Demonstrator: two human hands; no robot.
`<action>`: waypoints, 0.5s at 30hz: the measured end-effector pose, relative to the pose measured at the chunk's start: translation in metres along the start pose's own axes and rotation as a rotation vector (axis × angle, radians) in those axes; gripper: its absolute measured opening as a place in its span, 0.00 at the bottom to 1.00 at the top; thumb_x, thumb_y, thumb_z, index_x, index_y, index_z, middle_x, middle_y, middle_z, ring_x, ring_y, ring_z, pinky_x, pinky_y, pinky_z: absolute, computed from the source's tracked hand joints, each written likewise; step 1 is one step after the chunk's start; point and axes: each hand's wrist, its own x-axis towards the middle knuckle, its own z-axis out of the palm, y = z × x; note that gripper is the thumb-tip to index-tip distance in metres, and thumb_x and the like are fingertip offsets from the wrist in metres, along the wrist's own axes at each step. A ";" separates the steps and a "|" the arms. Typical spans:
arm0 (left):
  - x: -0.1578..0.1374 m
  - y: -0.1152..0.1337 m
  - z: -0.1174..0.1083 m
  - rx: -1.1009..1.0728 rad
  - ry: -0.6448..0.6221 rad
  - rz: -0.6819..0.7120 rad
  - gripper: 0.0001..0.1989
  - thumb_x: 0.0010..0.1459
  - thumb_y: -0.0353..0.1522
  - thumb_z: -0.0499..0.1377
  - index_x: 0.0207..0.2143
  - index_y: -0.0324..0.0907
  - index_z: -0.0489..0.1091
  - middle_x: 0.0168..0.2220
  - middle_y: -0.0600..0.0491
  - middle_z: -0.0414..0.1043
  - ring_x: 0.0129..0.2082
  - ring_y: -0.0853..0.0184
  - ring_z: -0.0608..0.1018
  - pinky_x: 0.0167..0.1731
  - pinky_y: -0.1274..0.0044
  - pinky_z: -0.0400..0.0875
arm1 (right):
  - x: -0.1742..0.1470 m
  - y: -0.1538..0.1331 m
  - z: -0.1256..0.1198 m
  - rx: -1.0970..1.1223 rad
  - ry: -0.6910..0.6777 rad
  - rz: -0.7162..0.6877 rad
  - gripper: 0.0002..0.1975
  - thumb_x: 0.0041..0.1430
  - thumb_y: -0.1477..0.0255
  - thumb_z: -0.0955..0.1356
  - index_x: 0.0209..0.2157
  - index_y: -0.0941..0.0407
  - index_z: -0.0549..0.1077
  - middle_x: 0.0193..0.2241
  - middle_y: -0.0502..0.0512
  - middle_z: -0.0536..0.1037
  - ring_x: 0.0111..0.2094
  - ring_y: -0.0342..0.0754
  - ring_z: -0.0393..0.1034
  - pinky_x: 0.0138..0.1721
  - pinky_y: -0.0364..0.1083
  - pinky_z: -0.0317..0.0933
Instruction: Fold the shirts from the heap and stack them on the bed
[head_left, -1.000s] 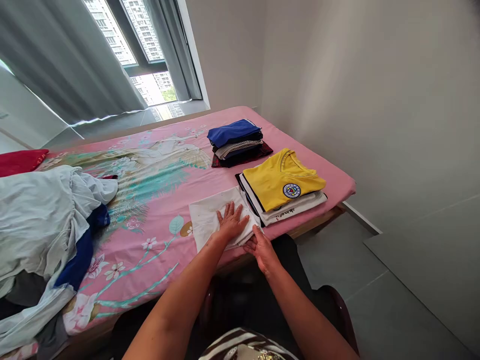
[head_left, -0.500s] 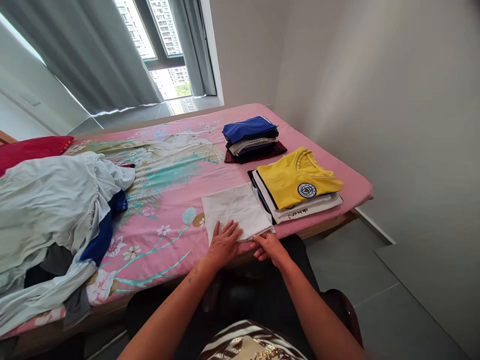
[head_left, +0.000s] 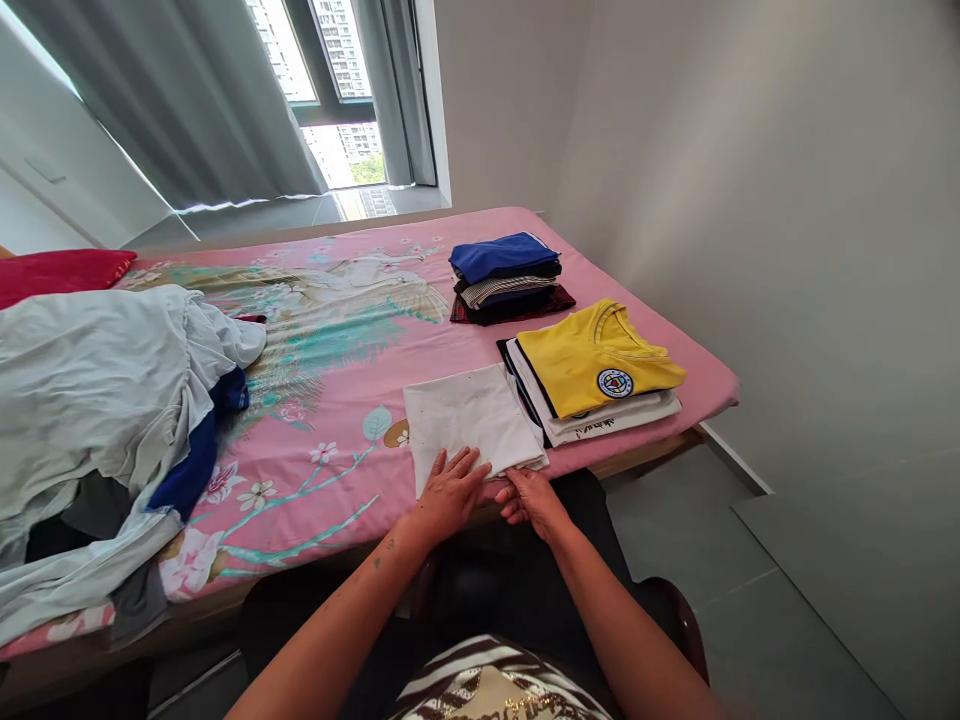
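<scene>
A folded white garment (head_left: 469, 415), seemingly a shirt, lies as a flat rectangle near the bed's front edge. My left hand (head_left: 451, 490) rests palm down on its near edge, fingers spread. At the garment's near right corner, my right hand (head_left: 531, 500) touches the edge; its fingers are loosely bent and apart from one another. Just right of the garment stands a stack of folded shirts, topped by a yellow shirt (head_left: 577, 360) with a round badge. White and black cloth shows beneath the yellow one.
Farther back sits another folded pile with a blue garment (head_left: 502, 257) on top. Loose white clothes (head_left: 97, 390) heap at the left, near a red pillow (head_left: 60, 278). The pink flowered bed sheet (head_left: 337, 480) lies under everything. A wall (head_left: 750, 250) runs along the right.
My right hand has shifted slightly, its fingers looser at the garment's edge. The left hand stays on the cloth. The view has turned slightly; the folded piles have not moved.
</scene>
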 end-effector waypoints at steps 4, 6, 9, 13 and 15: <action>0.004 0.002 0.006 -0.013 0.076 -0.049 0.17 0.61 0.32 0.52 0.53 0.47 0.68 0.57 0.48 0.65 0.59 0.60 0.65 0.59 0.58 0.54 | -0.001 -0.002 0.001 0.007 -0.007 -0.019 0.11 0.61 0.63 0.62 0.33 0.58 0.65 0.21 0.49 0.75 0.14 0.39 0.66 0.12 0.37 0.58; 0.007 0.003 0.008 -0.029 0.114 -0.091 0.15 0.62 0.32 0.52 0.49 0.48 0.70 0.54 0.50 0.69 0.57 0.61 0.68 0.58 0.60 0.57 | -0.001 -0.004 0.003 -0.011 0.003 -0.016 0.10 0.59 0.65 0.64 0.31 0.59 0.66 0.20 0.49 0.74 0.13 0.39 0.65 0.11 0.37 0.57; 0.011 0.003 0.009 -0.047 0.173 -0.104 0.15 0.63 0.31 0.50 0.48 0.48 0.72 0.52 0.51 0.72 0.54 0.63 0.71 0.56 0.63 0.61 | 0.002 -0.006 0.007 0.014 0.021 -0.032 0.10 0.58 0.66 0.65 0.29 0.59 0.66 0.19 0.49 0.73 0.13 0.39 0.64 0.11 0.37 0.57; 0.011 0.002 0.010 -0.044 0.218 -0.071 0.16 0.63 0.31 0.50 0.50 0.48 0.70 0.53 0.51 0.71 0.55 0.64 0.70 0.56 0.66 0.62 | 0.006 -0.004 0.017 0.110 0.065 -0.063 0.10 0.58 0.63 0.64 0.30 0.57 0.66 0.18 0.47 0.71 0.14 0.39 0.65 0.13 0.38 0.58; 0.008 0.002 0.011 -0.038 0.187 -0.069 0.16 0.63 0.31 0.50 0.50 0.48 0.70 0.53 0.51 0.70 0.56 0.64 0.69 0.57 0.65 0.61 | 0.007 0.001 0.019 -0.022 0.037 -0.043 0.14 0.60 0.60 0.60 0.31 0.56 0.67 0.17 0.47 0.71 0.15 0.40 0.65 0.14 0.38 0.58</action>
